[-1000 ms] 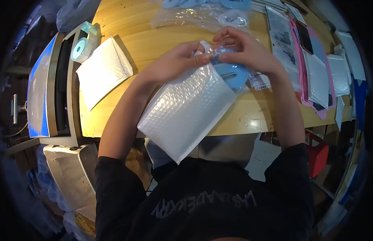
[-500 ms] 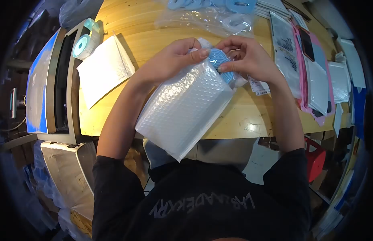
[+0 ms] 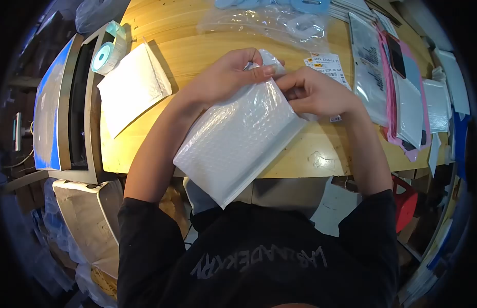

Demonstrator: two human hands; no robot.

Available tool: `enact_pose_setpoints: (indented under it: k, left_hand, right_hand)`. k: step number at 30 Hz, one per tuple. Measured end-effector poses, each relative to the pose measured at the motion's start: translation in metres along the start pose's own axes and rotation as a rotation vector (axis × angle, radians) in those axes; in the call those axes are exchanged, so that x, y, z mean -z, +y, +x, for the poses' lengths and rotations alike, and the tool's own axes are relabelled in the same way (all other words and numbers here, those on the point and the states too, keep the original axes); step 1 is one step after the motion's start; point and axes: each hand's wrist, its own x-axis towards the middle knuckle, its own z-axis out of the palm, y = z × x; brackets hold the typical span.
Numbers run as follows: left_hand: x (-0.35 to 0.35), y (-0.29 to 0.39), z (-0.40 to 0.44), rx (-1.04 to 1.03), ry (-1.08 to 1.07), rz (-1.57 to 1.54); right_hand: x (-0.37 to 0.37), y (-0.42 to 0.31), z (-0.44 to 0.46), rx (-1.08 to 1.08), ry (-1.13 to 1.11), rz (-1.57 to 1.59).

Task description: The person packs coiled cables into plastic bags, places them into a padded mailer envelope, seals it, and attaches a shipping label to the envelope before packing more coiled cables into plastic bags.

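Note:
A white bubble mailer (image 3: 233,136) slants across the front of the table, its lower corner hanging past the edge. At its mouth, my left hand (image 3: 242,72) pinches the rim between thumb and fingers. My right hand (image 3: 318,92) has its curled fingertips tucked into the opening, so what they hold, if anything, is hidden. The blue coiled item seen earlier does not show now. Beyond my right hand lie printed labels (image 3: 328,65) with barcodes.
Another white bubble mailer (image 3: 130,90) lies at the left beside a tape roll (image 3: 103,58). Clear plastic bags (image 3: 264,25) and blue discs (image 3: 307,5) are at the back. On the right are a phone (image 3: 394,55), pink packaging (image 3: 422,110) and white envelopes (image 3: 409,113).
The blue coil has gone out of sight into the mailer as my right hand moved down to its mouth. The labels behind are more exposed. My left hand keeps its hold.

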Motion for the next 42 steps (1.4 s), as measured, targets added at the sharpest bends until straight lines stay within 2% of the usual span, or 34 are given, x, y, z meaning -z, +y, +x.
enact_pose_setpoints:
  k: [2, 3, 6, 10, 11, 14, 16, 19, 20, 22, 23, 24, 26, 27, 28, 31, 35, 36, 38, 39, 42]
  left_hand:
    - [-0.001, 0.004, -0.002, 0.071, -0.029, 0.021]
    - [-0.002, 0.007, -0.002, 0.105, -0.043, 0.031]
    - [-0.001, 0.004, -0.002, 0.019, -0.085, -0.018]
    - [0.004, -0.011, 0.002, -0.087, -0.089, -0.098]
    - [0.004, -0.014, 0.003, -0.118, -0.086, -0.128]
    - [0.004, -0.017, 0.005, -0.105, -0.050, -0.040]
    - [0.008, -0.016, 0.005, -0.099, -0.016, 0.009]
    - [0.016, -0.019, 0.010, -0.060, 0.170, 0.283]
    - [0.014, -0.014, 0.008, -0.059, 0.171, 0.280]
    - [0.014, 0.000, 0.006, 0.028, 0.349, 0.300]
    - [0.015, 0.005, 0.006, 0.070, 0.438, 0.312]
    - [0.016, 0.002, 0.007, 0.064, 0.444, 0.313]
    - [0.013, -0.011, 0.011, -0.165, 0.552, 0.349]
    - [0.014, -0.017, 0.012, -0.277, 0.596, 0.367]
    - [0.015, -0.015, 0.010, -0.276, 0.589, 0.372]
    - [0.021, -0.004, 0.002, 0.237, 0.210, -0.007]
    - [0.020, -0.003, 0.002, 0.258, 0.208, 0.197]
    - [0.018, -0.003, 0.003, 0.254, 0.205, 0.199]
    - [0.006, -0.002, 0.002, -0.012, 0.224, 0.480]
    - [0.000, -0.001, 0.003, -0.146, 0.232, 0.615]
    - [-0.009, 0.000, 0.005, -0.216, 0.198, 0.688]
  right_hand:
    - [0.010, 0.000, -0.001, -0.132, -0.141, 0.023]
    - [0.008, 0.001, 0.000, -0.130, -0.139, 0.020]
    - [-0.012, 0.010, 0.009, 0.025, 0.047, -0.217]
    - [-0.023, 0.004, 0.007, -0.014, 0.117, -0.210]
    - [-0.022, 0.002, 0.008, -0.010, 0.114, -0.209]
    - [-0.011, -0.005, 0.009, -0.179, -0.058, -0.467]
    - [-0.003, -0.002, 0.009, -0.133, -0.042, -0.398]
    - [0.007, 0.005, 0.003, -0.070, 0.022, -0.238]
    - [0.014, 0.002, 0.002, -0.084, 0.120, -0.112]
    - [0.025, -0.008, 0.004, -0.110, 0.308, 0.130]
    - [0.022, -0.010, 0.005, -0.108, 0.305, 0.121]
    - [0.017, -0.012, 0.004, -0.092, 0.281, -0.045]
    - [0.009, -0.012, 0.004, -0.058, 0.234, -0.371]
    - [0.009, -0.010, 0.005, -0.055, 0.236, -0.368]
    - [0.012, -0.007, 0.005, -0.035, 0.226, -0.311]
    - [0.018, -0.001, 0.002, 0.006, 0.213, -0.203]
    - [0.018, -0.006, 0.002, -0.005, 0.217, -0.174]
    - [0.015, -0.007, 0.002, 0.036, 0.289, -0.223]
    - [0.005, -0.011, 0.004, 0.114, 0.433, -0.315]
    - [0.002, -0.010, 0.006, 0.110, 0.436, -0.313]
    - [-0.010, 0.003, 0.016, 0.157, 0.575, -0.408]
